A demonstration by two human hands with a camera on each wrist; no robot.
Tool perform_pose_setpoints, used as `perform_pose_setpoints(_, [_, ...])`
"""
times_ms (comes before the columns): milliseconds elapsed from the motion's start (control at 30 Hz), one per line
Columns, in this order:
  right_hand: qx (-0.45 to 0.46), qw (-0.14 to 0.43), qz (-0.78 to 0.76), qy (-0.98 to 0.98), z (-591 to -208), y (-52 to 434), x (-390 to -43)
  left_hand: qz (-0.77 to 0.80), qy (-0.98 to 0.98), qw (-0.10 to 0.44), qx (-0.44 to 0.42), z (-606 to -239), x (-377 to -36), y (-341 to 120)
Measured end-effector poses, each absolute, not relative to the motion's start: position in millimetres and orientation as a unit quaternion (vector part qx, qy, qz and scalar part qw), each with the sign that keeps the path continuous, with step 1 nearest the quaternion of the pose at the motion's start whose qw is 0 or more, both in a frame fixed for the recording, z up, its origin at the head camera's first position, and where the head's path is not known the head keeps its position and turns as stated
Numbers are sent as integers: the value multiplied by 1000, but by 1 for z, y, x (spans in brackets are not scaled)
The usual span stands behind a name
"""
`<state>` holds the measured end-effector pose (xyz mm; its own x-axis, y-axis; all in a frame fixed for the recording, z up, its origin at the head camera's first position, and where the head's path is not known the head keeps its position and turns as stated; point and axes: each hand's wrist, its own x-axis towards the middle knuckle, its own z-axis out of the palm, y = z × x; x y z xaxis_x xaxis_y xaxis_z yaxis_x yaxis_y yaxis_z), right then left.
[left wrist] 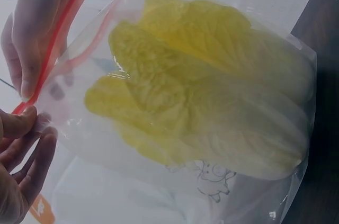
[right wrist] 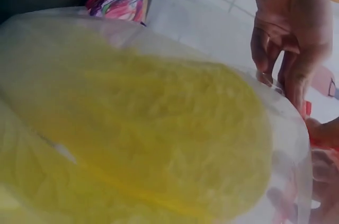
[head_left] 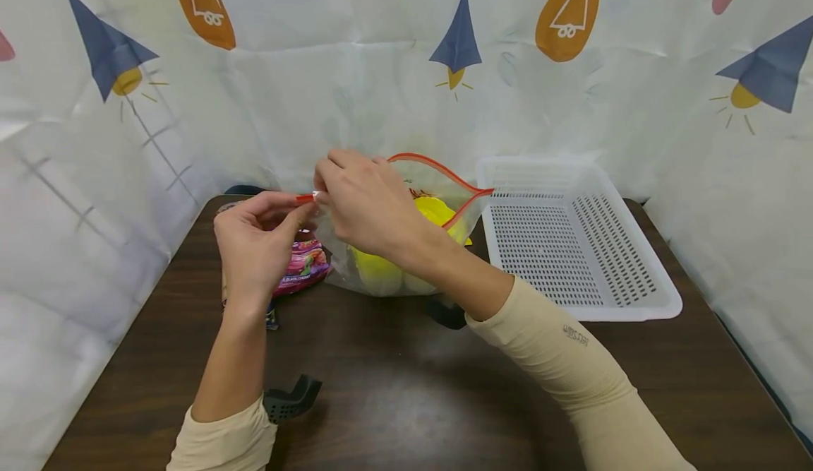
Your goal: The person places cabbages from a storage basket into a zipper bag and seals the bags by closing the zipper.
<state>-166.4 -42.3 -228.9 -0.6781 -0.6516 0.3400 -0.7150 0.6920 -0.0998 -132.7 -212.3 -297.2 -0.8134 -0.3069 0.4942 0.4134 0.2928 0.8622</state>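
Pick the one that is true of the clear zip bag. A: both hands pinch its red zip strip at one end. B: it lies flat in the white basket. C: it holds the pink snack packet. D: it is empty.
A: the left hand and right hand both pinch the end of the red zip strip of the clear zip bag, which holds a yellow-green leafy cabbage.

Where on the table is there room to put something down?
The dark table is bare in front, between the two sleeves, and along its right edge beside the white basket; the basket itself holds nothing. It is crowded at the back left, where both hands hold the zip bag by the pink packet.
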Motion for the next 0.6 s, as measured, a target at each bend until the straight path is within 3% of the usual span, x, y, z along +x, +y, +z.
perform_pose_setpoints(600, [365, 159, 100, -912, -233, 13, -170, -566, -764, 310, -25, -296, -127, -215])
